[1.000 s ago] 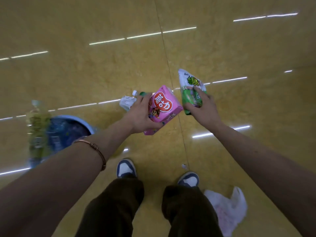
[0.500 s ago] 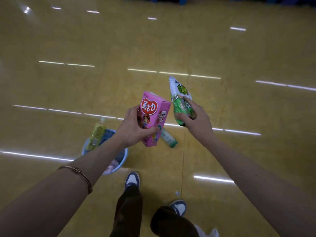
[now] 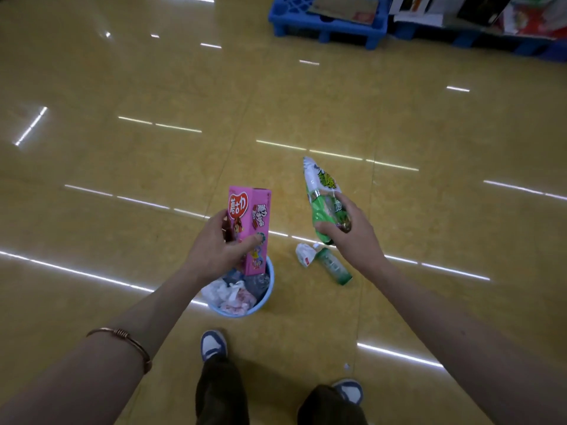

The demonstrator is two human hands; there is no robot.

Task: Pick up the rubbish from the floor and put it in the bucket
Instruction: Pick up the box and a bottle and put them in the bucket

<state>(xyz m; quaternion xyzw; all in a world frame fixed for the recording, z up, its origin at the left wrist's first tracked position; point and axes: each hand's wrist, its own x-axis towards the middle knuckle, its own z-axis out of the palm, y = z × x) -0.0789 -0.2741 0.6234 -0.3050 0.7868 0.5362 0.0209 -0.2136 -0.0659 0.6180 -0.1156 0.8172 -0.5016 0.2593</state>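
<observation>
Pink box point(image 3: 250, 228) upright above my rubbish-filled blue bucket point(image 3: 236, 312), green packet point(image 3: 323, 191) aloft beside; green bottle point(image 3: 333, 267) and crumpled paper point(image 3: 305, 255) lie nearby.

Worn on the head, single wide-angle lens. Aimed forward and steeply down along both outstretched forearms onto the glossy yellow floor point(image 3: 122, 210). Nearest to the left hand point(image 3: 214, 250) and right hand point(image 3: 352, 237) at mid-frame; farther from the blue bucket point(image 3: 236, 312) below them and the shoes point(image 3: 213, 345) near the bottom edge. Far enough forward to catch a blue plastic pallet point(image 3: 325, 24) at the top edge.
</observation>
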